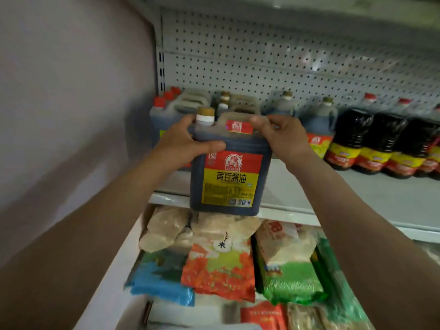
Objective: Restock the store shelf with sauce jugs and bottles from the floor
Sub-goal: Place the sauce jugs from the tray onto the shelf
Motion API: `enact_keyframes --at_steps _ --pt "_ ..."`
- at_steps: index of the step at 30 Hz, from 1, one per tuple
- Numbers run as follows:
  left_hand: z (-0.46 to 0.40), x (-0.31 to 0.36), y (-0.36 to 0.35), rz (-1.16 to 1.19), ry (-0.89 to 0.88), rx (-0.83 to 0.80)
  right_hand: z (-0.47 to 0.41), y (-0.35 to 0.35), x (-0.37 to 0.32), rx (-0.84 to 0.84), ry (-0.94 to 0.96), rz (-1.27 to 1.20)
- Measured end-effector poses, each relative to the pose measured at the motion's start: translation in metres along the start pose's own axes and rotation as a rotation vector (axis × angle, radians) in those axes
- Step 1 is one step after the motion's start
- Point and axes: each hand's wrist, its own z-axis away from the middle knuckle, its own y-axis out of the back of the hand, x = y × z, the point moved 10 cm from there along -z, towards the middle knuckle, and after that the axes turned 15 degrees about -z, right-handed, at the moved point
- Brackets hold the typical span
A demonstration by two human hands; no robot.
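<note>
The shelf [333,198] is white, with a wall of little holes behind it. More jugs [166,115] stand at its back left corner, and dark bottles [371,144] line its right side, so the front left edge looks like the free spot. Below, bags of food [219,270] lie stacked. You hold the soy sauce jug [228,177] up at that front edge, label facing you so shoppers could read it. Your left hand [188,139] wraps its shoulder by the cap. Your right hand [283,136] curls round the top handle. Two hands probably keep the heavy jug steady.
</note>
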Motion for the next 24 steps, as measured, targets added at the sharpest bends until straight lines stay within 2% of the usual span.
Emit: enact_keyframes --at_steps 3,7,14,19,24 --pt "-0.033 0.010 -0.008 -0.039 -0.028 0.042 -0.032 0.011 0.011 0.025 -0.007 -0.007" --pt "-0.067 -0.003 -0.033 -0.038 -0.002 0.002 -0.058 0.009 0.048 0.014 -0.016 -0.005" --pt "-0.078 -0.032 -0.057 -0.030 0.060 -0.027 -0.068 -0.001 0.089 -0.028 -0.014 -0.036" --pt "-0.084 -0.039 -0.060 -0.006 0.063 -0.049 -0.094 0.008 0.135 0.049 -0.191 -0.335" --pt "-0.082 -0.047 -0.063 0.015 0.059 -0.037 -0.123 0.003 0.159 0.090 -0.247 -0.393"
